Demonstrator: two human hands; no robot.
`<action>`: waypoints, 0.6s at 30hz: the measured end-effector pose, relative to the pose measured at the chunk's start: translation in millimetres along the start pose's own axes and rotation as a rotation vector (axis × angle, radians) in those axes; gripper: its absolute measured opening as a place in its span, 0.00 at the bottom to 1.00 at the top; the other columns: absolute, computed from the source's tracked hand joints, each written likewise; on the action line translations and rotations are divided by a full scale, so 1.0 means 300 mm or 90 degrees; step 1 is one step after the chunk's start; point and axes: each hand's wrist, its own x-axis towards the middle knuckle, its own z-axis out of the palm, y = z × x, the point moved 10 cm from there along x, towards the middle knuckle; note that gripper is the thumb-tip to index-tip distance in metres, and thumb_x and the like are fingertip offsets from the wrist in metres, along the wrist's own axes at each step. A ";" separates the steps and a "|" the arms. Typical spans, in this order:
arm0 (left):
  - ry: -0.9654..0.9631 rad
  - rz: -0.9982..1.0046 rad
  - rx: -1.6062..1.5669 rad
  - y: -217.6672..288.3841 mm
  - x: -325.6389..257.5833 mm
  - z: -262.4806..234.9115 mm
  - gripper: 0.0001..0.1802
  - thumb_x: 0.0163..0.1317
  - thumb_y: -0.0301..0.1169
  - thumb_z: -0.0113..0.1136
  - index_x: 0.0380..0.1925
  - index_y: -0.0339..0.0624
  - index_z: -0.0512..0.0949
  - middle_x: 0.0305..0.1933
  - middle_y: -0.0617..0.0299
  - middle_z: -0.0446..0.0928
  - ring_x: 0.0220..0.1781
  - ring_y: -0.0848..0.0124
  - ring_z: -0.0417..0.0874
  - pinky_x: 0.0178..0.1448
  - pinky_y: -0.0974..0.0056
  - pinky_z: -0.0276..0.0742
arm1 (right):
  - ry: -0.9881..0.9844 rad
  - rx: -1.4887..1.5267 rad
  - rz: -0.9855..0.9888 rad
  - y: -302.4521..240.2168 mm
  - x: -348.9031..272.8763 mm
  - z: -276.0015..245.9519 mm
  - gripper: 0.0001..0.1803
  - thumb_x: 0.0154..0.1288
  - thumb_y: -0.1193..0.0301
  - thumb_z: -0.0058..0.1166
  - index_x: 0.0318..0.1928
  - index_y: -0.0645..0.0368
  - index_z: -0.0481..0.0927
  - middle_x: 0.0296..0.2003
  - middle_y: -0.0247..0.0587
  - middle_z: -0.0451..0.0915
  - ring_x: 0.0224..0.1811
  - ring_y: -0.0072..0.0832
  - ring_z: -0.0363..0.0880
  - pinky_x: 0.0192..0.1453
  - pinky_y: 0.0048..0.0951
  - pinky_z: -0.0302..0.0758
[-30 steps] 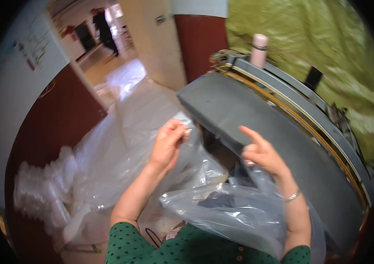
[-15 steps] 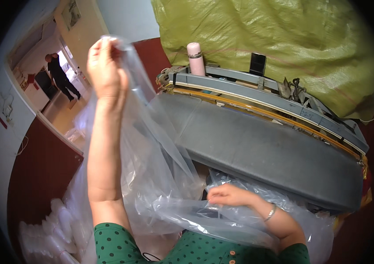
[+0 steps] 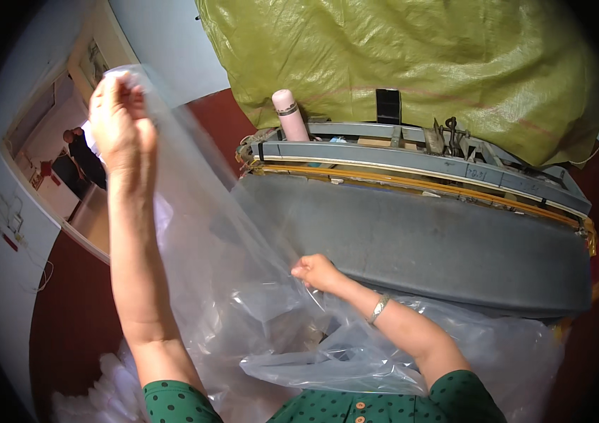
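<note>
Left hand (image 3: 119, 120), clear bag (image 3: 200, 233) now aloft

A grey padded machine bed (image 3: 419, 247) fills the middle. Behind its far edge stands a pink bottle (image 3: 290, 115), with a black phone (image 3: 387, 106) farther right. Beyond them bulges a big yellow-green sack (image 3: 398, 56). Left of the bed, through a doorway (image 3: 66, 162), stands a person (image 3: 86, 156).

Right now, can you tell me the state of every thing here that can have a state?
left hand: raised high, shut on the clear plastic bag
right hand: low, shut on the bag's other edge
clear plastic bag: stretched between both hands
pink bottle: upright, capped
grey padded machine bed: bare
green sack: full
</note>
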 end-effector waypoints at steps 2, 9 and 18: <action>0.041 0.063 0.078 0.115 0.067 -0.116 0.06 0.61 0.28 0.54 0.36 0.39 0.72 0.34 0.63 0.75 0.35 0.77 0.74 0.41 0.71 0.72 | 0.045 -0.090 -0.064 -0.062 -0.056 -0.032 0.10 0.59 0.67 0.54 0.32 0.64 0.76 0.23 0.34 0.76 0.22 0.18 0.71 0.26 0.24 0.70; 0.002 0.222 0.796 0.081 -0.159 -0.282 0.23 0.55 0.32 0.60 0.49 0.35 0.67 0.50 0.54 0.68 0.51 0.65 0.69 0.55 0.62 0.65 | 0.592 -0.374 -0.331 -0.671 -0.428 -0.730 0.08 0.57 0.72 0.54 0.27 0.62 0.73 0.20 0.46 0.77 0.21 0.36 0.77 0.25 0.30 0.70; -0.785 -0.374 0.361 -0.553 -1.071 0.518 0.17 0.53 0.31 0.60 0.42 0.34 0.74 0.26 0.60 0.75 0.30 0.69 0.75 0.35 0.65 0.70 | 0.519 -0.418 -0.500 -0.777 -0.568 -0.637 0.06 0.59 0.71 0.52 0.30 0.60 0.72 0.19 0.44 0.75 0.21 0.37 0.77 0.25 0.31 0.70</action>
